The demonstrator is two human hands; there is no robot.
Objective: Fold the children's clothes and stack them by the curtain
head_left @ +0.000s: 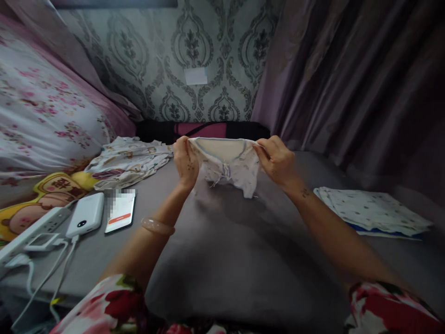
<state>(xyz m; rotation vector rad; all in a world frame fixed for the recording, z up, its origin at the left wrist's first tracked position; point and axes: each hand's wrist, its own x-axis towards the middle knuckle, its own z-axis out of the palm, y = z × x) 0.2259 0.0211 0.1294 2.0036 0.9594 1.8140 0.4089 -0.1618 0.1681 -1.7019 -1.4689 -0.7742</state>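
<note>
A small white garment [236,171], perhaps a baby top, hangs stretched between my two hands above the grey bed surface. It has a small print, grey-blue edging along the neck opening and thin ties at the front middle. My left hand [187,161] pinches its upper left corner, thumb and fingers closed. At the upper right corner my right hand [275,159] grips the cloth the same way. The garment's lower part hangs loose over the grey sheet [243,260].
Left lie crumpled printed clothes [132,160], a yellow plush toy [52,195], a phone [121,215], a white power bank [85,215] and a power strip [38,232] with cables. Right is a folded stack of printed cloth [371,208]. Curtains [333,74] hang at the right.
</note>
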